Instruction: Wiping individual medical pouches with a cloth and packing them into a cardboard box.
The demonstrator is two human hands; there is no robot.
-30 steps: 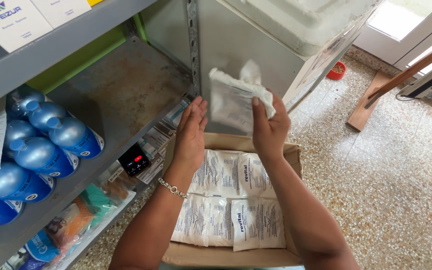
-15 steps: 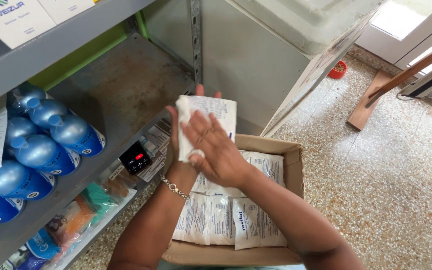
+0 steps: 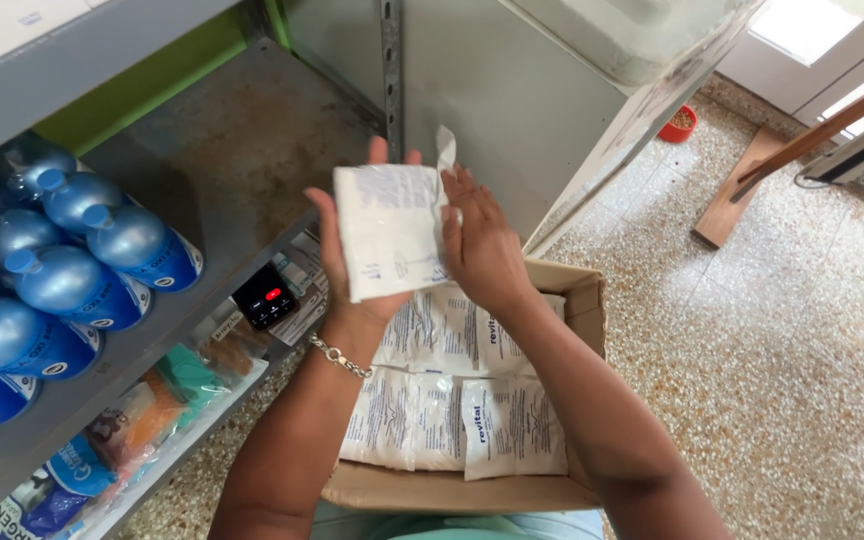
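The left hand (image 3: 337, 265) cradles a flat white plastic pouch (image 3: 389, 230) from behind, fingers curled round its edge, while the right hand (image 3: 480, 245) lies open against its side, steadying it above the pouch-filled brown cardboard box (image 3: 580, 300) below both hands.

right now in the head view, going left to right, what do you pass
blue bottles → small black device with a red light → left hand → white packet → right hand → wooden board on the floor
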